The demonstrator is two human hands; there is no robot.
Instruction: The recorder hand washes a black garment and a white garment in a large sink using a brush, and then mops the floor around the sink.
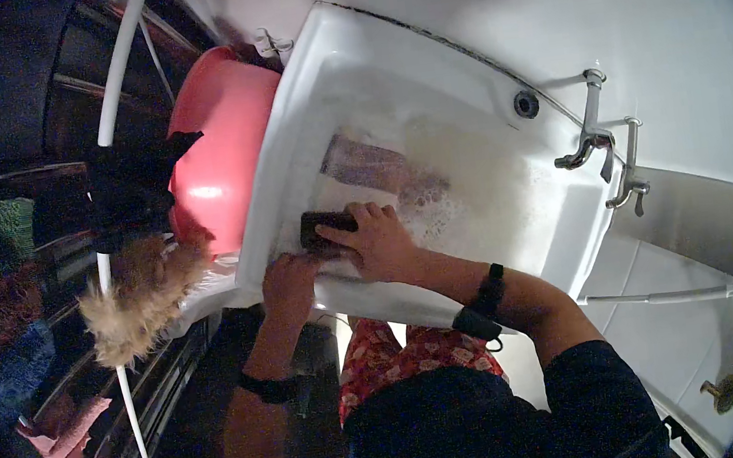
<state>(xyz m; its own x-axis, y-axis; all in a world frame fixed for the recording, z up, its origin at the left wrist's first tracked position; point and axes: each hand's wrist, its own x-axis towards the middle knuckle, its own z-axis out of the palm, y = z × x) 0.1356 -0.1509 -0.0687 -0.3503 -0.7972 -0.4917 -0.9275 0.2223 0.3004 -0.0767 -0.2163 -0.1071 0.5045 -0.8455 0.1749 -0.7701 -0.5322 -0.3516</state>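
My right hand (383,244) grips a dark rectangular block (325,226), perhaps a scrubbing brush, low over the near left part of a white sink (274,151). Beside it, at the sink's near left corner, my left hand (290,285) has its fingers curled. Whether those fingers hold anything is hidden. A wet purplish-grey cloth (361,161) lies flat on the sink floor beyond my right hand. One end of it runs into cloudy water with foam (429,211).
Two metal taps (592,136) (629,190) project over the sink's right end, near a dark round drain fitting (526,103). A pink basin (230,149) leans against its left side. Black cloth (128,189) and a fluffy tan item (141,298) hang on a white pole (120,67).
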